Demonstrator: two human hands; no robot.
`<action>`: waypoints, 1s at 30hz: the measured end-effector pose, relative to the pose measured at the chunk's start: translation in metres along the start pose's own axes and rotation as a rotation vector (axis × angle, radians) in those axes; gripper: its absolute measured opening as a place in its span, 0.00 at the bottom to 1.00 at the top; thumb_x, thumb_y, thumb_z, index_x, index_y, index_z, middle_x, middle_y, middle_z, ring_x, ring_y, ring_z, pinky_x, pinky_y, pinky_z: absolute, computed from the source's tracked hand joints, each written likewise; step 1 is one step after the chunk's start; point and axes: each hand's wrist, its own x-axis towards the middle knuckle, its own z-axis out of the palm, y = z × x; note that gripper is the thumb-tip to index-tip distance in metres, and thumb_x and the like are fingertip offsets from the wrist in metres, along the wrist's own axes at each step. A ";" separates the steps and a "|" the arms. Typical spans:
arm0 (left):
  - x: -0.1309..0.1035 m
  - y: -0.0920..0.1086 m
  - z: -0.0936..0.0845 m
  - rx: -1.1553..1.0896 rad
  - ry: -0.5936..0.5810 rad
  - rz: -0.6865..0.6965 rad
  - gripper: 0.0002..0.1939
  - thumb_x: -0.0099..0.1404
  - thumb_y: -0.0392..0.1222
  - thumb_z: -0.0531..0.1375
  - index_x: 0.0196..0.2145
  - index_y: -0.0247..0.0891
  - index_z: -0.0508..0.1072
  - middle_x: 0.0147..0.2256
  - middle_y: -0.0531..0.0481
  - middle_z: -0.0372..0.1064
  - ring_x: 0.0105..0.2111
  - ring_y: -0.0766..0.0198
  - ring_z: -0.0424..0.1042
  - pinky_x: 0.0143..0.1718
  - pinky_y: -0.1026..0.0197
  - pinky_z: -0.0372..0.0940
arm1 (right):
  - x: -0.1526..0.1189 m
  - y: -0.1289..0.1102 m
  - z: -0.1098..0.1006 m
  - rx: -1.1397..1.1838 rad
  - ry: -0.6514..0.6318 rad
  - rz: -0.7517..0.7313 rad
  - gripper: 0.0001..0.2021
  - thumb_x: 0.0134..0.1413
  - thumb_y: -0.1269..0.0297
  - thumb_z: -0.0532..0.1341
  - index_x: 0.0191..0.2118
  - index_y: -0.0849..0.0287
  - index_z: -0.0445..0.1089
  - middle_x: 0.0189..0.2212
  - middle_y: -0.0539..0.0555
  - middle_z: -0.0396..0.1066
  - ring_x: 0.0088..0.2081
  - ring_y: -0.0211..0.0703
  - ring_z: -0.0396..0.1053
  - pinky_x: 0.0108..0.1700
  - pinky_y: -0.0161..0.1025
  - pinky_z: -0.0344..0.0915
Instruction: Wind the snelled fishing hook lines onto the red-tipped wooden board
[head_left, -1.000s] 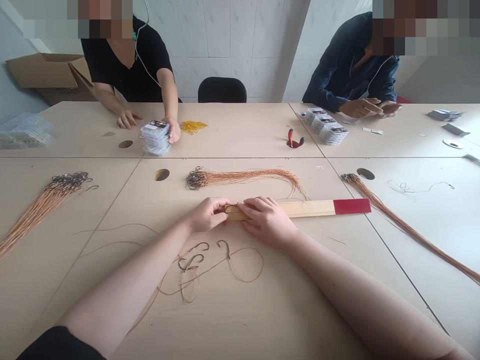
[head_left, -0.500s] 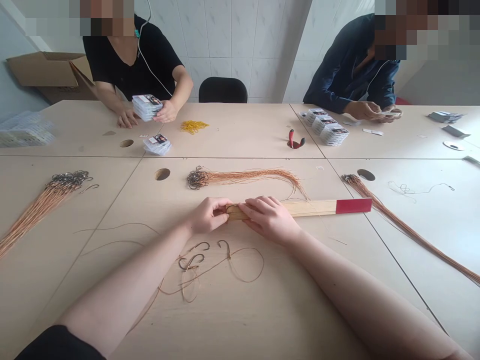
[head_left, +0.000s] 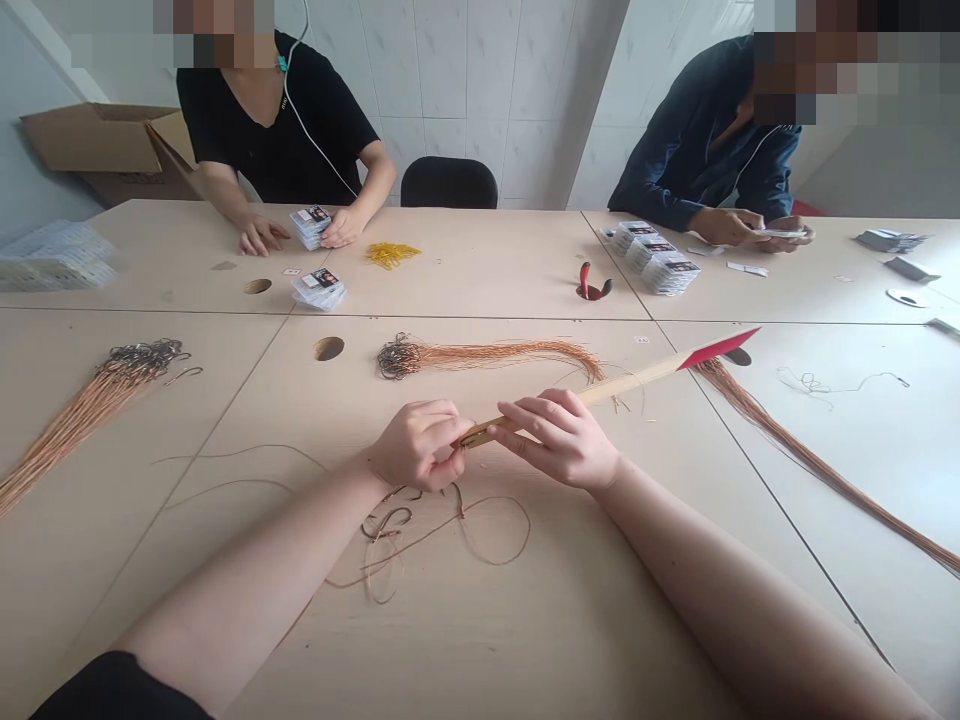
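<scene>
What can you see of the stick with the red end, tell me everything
The stick is long, straight and slim, pale tan like wood, with a red end. It slants away to the right, the red end partly covering a hole from view. The left hand pinches the near end, where what looks like a hook lies against it; the right hand grips it just beyond. I can't tell whether it touches the table.

The left hand [head_left: 421, 445] is pinching between thumb and forefinger, the right hand [head_left: 562, 436] is gripping knuckles-up just beside it, and both bare forearms [head_left: 262, 575] are slanting inward.
</scene>
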 end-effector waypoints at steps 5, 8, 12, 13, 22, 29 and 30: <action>-0.001 0.002 -0.001 0.055 0.020 0.029 0.15 0.54 0.35 0.52 0.41 0.36 0.67 0.28 0.47 0.69 0.27 0.62 0.68 0.27 0.60 0.65 | 0.000 -0.002 0.000 0.008 0.016 -0.001 0.15 0.54 0.72 0.61 0.48 0.55 0.67 0.44 0.53 0.70 0.41 0.37 0.67 0.38 0.39 0.62; -0.001 0.002 0.000 0.039 0.005 0.007 0.15 0.54 0.35 0.53 0.41 0.36 0.67 0.27 0.47 0.68 0.28 0.62 0.67 0.28 0.59 0.64 | -0.003 -0.002 0.002 0.016 -0.001 0.012 0.16 0.55 0.71 0.60 0.49 0.53 0.65 0.44 0.53 0.70 0.41 0.37 0.66 0.38 0.39 0.61; 0.002 0.003 -0.002 -0.083 -0.034 -0.126 0.11 0.55 0.34 0.53 0.38 0.36 0.68 0.25 0.49 0.63 0.28 0.63 0.64 0.29 0.61 0.62 | -0.010 -0.002 0.006 0.022 -0.080 0.079 0.19 0.56 0.70 0.59 0.53 0.50 0.62 0.46 0.53 0.69 0.43 0.39 0.66 0.42 0.40 0.60; 0.004 0.003 -0.002 -0.130 -0.053 -0.191 0.10 0.55 0.34 0.53 0.36 0.35 0.68 0.25 0.50 0.62 0.27 0.64 0.63 0.29 0.62 0.61 | -0.011 -0.001 0.008 0.026 -0.104 0.108 0.19 0.56 0.70 0.59 0.54 0.50 0.61 0.46 0.53 0.68 0.44 0.39 0.65 0.43 0.41 0.59; 0.007 0.000 -0.003 -0.354 -0.145 -0.454 0.03 0.57 0.32 0.54 0.30 0.35 0.67 0.27 0.52 0.59 0.28 0.68 0.60 0.32 0.64 0.58 | -0.010 -0.002 0.011 0.051 -0.167 0.192 0.18 0.56 0.70 0.59 0.53 0.55 0.61 0.46 0.56 0.67 0.44 0.42 0.64 0.43 0.42 0.58; 0.005 -0.001 -0.003 -0.440 -0.230 -0.601 0.02 0.59 0.35 0.54 0.30 0.35 0.65 0.27 0.53 0.61 0.28 0.68 0.62 0.31 0.66 0.58 | -0.006 -0.003 0.009 0.067 -0.236 0.210 0.16 0.58 0.69 0.56 0.53 0.57 0.61 0.44 0.56 0.68 0.43 0.42 0.63 0.43 0.42 0.57; 0.005 -0.002 -0.003 -0.466 -0.245 -0.633 0.02 0.59 0.36 0.54 0.31 0.35 0.65 0.27 0.53 0.62 0.28 0.68 0.62 0.30 0.66 0.58 | -0.005 -0.004 0.008 0.069 -0.247 0.213 0.16 0.58 0.69 0.56 0.53 0.58 0.61 0.44 0.56 0.68 0.43 0.42 0.63 0.43 0.42 0.57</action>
